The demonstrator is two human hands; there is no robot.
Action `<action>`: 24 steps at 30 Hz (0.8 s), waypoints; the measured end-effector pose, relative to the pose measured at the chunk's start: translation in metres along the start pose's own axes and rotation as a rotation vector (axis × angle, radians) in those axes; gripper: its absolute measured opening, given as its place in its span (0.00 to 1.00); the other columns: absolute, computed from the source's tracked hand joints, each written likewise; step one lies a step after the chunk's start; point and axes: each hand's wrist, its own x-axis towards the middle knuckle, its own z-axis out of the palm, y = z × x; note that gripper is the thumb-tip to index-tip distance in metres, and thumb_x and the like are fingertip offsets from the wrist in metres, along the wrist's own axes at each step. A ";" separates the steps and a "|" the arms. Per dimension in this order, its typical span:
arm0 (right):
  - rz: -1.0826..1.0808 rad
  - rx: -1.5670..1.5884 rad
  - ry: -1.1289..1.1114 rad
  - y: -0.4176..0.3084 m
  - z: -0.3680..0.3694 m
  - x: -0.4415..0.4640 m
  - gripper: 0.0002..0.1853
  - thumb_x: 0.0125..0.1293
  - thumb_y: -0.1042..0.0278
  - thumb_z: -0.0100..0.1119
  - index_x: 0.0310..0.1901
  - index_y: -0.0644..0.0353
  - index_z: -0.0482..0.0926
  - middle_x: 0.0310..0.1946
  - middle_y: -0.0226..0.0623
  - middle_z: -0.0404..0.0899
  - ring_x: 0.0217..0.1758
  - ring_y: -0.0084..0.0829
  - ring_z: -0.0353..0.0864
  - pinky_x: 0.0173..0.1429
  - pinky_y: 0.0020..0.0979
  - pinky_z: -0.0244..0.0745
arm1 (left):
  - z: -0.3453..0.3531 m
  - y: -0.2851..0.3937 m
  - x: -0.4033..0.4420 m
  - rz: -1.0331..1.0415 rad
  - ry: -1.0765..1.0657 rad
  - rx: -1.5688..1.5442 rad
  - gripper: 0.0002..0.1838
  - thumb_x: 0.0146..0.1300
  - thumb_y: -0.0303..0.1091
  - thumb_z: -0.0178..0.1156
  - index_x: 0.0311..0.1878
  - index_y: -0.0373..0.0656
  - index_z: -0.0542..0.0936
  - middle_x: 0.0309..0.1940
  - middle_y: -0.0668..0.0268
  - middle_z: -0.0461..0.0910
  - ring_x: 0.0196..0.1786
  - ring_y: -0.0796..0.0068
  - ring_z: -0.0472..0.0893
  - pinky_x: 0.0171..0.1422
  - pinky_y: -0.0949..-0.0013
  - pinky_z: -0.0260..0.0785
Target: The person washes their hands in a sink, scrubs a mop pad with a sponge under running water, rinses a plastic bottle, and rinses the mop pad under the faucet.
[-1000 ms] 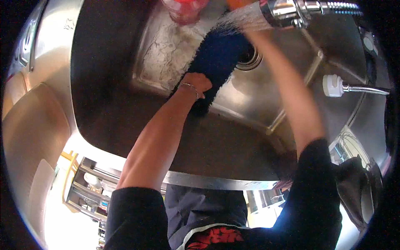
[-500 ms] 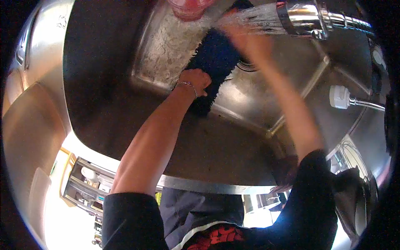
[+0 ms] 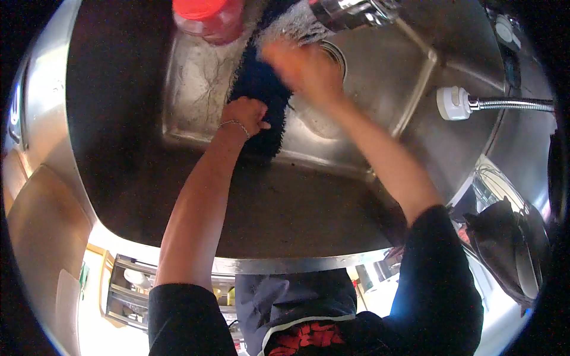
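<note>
A long dark blue cloth with a shaggy edge (image 3: 270, 127) lies in the steel sink, wet under a spray of water. My left hand (image 3: 245, 115), with a chain bracelet at the wrist, is closed on the cloth's near part. Over its upper part is my right hand (image 3: 303, 68), smeared by motion, so its fingers cannot be made out. Water from the metal spray head (image 3: 350, 13) falls beside and onto that hand. The cloth's far end runs out of view at the top.
A clear container with a red lid (image 3: 211, 21) stands at the sink's upper left. The drain (image 3: 333, 59) is right of the cloth. A white shower head on a metal hose (image 3: 454, 104) is at the right. The sink's front rim (image 3: 297, 263) curves before my body.
The view has shifted, so the sink's contents appear further left. My right hand has moved down the cloth from its far part. My left hand keeps its hold.
</note>
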 end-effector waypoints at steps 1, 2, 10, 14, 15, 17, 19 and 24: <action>-0.085 0.039 -0.041 0.003 0.003 -0.013 0.17 0.61 0.50 0.63 0.46 0.51 0.84 0.38 0.42 0.82 0.38 0.45 0.85 0.37 0.47 0.81 | -0.002 0.001 0.000 -0.011 0.002 -0.003 0.17 0.52 0.52 0.73 0.36 0.52 0.82 0.42 0.66 0.83 0.53 0.62 0.81 0.56 0.58 0.75; -0.194 0.075 -0.113 0.016 0.010 -0.007 0.17 0.62 0.49 0.60 0.46 0.51 0.84 0.39 0.41 0.83 0.39 0.44 0.85 0.38 0.46 0.81 | -0.003 0.003 0.001 0.049 -0.007 0.017 0.17 0.51 0.52 0.74 0.35 0.52 0.82 0.42 0.66 0.82 0.53 0.61 0.80 0.57 0.58 0.75; 0.017 0.080 -0.307 -0.002 0.014 0.003 0.22 0.73 0.46 0.48 0.47 0.55 0.85 0.42 0.40 0.86 0.43 0.36 0.86 0.44 0.40 0.79 | -0.014 0.015 -0.016 0.087 -0.123 0.082 0.17 0.51 0.53 0.74 0.34 0.53 0.82 0.44 0.67 0.82 0.56 0.61 0.80 0.59 0.57 0.75; -0.279 0.404 -0.727 0.067 -0.008 0.057 0.22 0.68 0.43 0.54 0.49 0.53 0.80 0.48 0.56 0.82 0.46 0.50 0.85 0.49 0.52 0.79 | -0.011 0.016 -0.023 0.083 -0.109 0.029 0.17 0.52 0.53 0.73 0.36 0.54 0.83 0.46 0.68 0.83 0.55 0.63 0.81 0.59 0.58 0.75; -0.045 0.167 -0.368 0.024 0.003 0.016 0.18 0.68 0.46 0.55 0.45 0.52 0.83 0.44 0.50 0.84 0.42 0.46 0.85 0.46 0.47 0.80 | -0.008 0.020 -0.015 0.080 -0.101 0.049 0.16 0.51 0.52 0.74 0.37 0.54 0.84 0.46 0.69 0.84 0.55 0.64 0.81 0.60 0.59 0.75; 0.179 -0.085 0.036 0.003 0.003 0.002 0.16 0.68 0.49 0.57 0.41 0.51 0.86 0.41 0.44 0.86 0.39 0.42 0.85 0.43 0.41 0.80 | 0.005 0.020 -0.016 0.100 -0.163 0.082 0.15 0.50 0.50 0.74 0.37 0.55 0.85 0.46 0.68 0.84 0.55 0.63 0.82 0.61 0.59 0.75; -0.189 0.131 0.024 0.018 0.007 0.001 0.15 0.67 0.46 0.56 0.47 0.42 0.83 0.41 0.44 0.84 0.38 0.46 0.84 0.41 0.47 0.79 | 0.002 0.019 -0.009 0.098 -0.261 0.105 0.15 0.49 0.49 0.74 0.38 0.55 0.86 0.46 0.67 0.85 0.55 0.63 0.82 0.62 0.59 0.75; 0.205 0.277 -0.064 0.055 -0.017 0.028 0.20 0.58 0.46 0.66 0.44 0.53 0.84 0.43 0.45 0.85 0.44 0.45 0.85 0.45 0.45 0.80 | 0.005 0.028 -0.008 0.045 -0.349 0.025 0.12 0.48 0.45 0.73 0.35 0.53 0.87 0.44 0.62 0.86 0.52 0.59 0.84 0.61 0.58 0.76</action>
